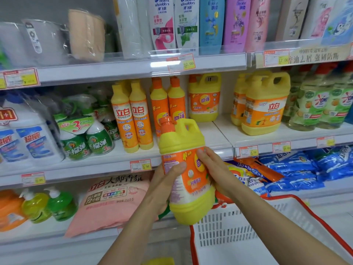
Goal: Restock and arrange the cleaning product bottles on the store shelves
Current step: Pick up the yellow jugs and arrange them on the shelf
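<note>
I hold a yellow detergent jug with an orange cap and orange label in front of the middle shelf, tilted slightly left. My left hand grips its left side and my right hand wraps its right side. On the middle shelf behind it stands a matching yellow jug, with bare shelf in front of that jug. Slim yellow-orange bottles and orange bottles stand to its left. Larger yellow jugs stand to the right.
A white basket with a red rim sits low at the right. Green spray bottles and white bottles fill the left of the middle shelf. Shampoo bottles line the top shelf. A pink bag and blue bags lie below.
</note>
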The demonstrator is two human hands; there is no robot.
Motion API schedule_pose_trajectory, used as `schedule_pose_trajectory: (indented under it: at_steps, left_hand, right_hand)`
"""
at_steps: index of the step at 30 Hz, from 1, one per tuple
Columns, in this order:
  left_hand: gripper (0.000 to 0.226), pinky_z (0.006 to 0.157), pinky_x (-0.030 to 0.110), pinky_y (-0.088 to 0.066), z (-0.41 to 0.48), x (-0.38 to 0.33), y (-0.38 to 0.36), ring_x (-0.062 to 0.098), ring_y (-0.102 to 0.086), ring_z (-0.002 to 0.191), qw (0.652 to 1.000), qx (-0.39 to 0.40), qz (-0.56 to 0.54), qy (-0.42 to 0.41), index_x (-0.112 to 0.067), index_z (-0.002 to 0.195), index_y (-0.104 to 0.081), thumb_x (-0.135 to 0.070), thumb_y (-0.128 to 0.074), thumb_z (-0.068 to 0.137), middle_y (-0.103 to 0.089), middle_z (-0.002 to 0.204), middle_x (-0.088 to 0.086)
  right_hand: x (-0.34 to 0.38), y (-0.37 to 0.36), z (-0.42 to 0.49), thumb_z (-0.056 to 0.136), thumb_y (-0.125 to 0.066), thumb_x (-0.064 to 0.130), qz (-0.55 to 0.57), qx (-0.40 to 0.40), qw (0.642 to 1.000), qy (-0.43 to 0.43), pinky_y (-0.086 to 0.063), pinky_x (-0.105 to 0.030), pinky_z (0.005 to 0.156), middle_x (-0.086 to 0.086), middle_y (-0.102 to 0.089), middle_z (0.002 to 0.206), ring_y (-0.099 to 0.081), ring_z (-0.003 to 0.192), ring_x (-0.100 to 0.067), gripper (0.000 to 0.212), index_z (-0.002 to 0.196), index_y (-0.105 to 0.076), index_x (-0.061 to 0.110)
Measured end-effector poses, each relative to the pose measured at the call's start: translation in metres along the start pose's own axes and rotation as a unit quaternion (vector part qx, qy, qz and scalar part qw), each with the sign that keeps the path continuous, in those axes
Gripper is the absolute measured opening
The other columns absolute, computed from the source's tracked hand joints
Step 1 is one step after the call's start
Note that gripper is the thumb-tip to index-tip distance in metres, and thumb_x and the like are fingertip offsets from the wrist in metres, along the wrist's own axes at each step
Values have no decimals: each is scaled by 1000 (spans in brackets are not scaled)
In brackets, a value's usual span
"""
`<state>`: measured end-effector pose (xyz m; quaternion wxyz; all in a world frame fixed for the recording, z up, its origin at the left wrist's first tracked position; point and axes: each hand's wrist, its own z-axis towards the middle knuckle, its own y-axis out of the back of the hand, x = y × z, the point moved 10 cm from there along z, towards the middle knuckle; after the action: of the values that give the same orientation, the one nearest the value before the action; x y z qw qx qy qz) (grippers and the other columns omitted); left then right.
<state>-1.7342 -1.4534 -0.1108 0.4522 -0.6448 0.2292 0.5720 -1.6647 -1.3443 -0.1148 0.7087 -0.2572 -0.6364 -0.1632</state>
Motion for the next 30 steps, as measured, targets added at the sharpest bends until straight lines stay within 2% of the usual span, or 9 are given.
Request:
schedule_pose_trajectory:
  at_steps: [3,8,11,16,18,19,22,26,30]
  left_hand:
    - [52,78,32,-59,2,-14,11,23,-72,100,995,-15,99,-24,-15,120,-62,-31,-78,73,-74,110,6]
    - [68,74,31,-58,0,-37,53,13,-72,94,978,-119,153,-74,-22,119,-61,-45,-86,60,-75,105,-5]
    - [62,71,30,-59,-8,-39,75,13,-73,91,973,-135,164,-89,-24,115,-60,-37,-87,61,-75,102,-5]
    - [56,68,25,-58,-24,-24,113,15,-72,92,969,-128,193,-92,-18,112,-59,-25,-86,64,-74,102,0]
    - [68,71,28,-58,-29,-10,131,16,-71,96,969,-124,197,-83,-19,117,-59,-33,-92,60,-72,107,2]
    - [73,74,31,-59,-31,-1,140,17,-70,98,969,-119,200,-76,-21,119,-58,-38,-90,57,-72,110,2]
    - [79,79,34,-59,-35,27,162,18,-68,104,972,-95,211,-49,-23,124,-56,-41,-87,54,-70,114,1]
    - [76,86,35,-58,-39,61,198,11,-63,108,954,-90,285,-23,-29,120,-59,-51,-88,53,-59,121,0]
    - [81,82,27,-57,-47,101,231,11,-65,104,950,-92,296,40,-27,120,-59,-60,-84,50,-67,114,-3]
  right_hand:
    - [3,10,0,78,-70,45,19,-36,999,28,-56,-47,93,-11,-70,120,-70,106,-26,60,129,-55,17]
    - [13,-7,-3,73,-77,28,-62,-51,992,94,-58,-23,72,-3,-67,116,-71,96,-9,68,132,-45,20]
    - [10,-33,-5,82,-71,26,-94,8,992,88,-56,-20,74,0,-63,123,-68,101,-4,64,137,-39,20]
    - [45,-58,1,86,-62,57,-209,11,964,165,-48,-19,98,15,-53,137,-51,124,2,60,139,-47,33]
    - [38,-72,12,84,-64,58,-304,24,939,157,-48,-28,97,8,-61,126,-56,116,-5,53,125,-62,25]
    - [29,-78,19,83,-67,54,-328,39,932,147,-51,-32,90,5,-66,114,-60,106,-8,44,113,-67,20]
    - [-10,-94,32,84,-75,37,-335,86,933,103,-48,-28,67,6,-67,85,-62,80,-6,25,89,-67,15]
    - [-72,-98,28,83,-78,33,-296,70,950,73,-43,-22,63,11,-62,78,-57,73,-3,19,79,-61,27]
    - [-136,-104,22,83,-79,27,-279,44,959,14,-39,-19,58,13,-59,66,-51,61,3,22,77,-58,25]
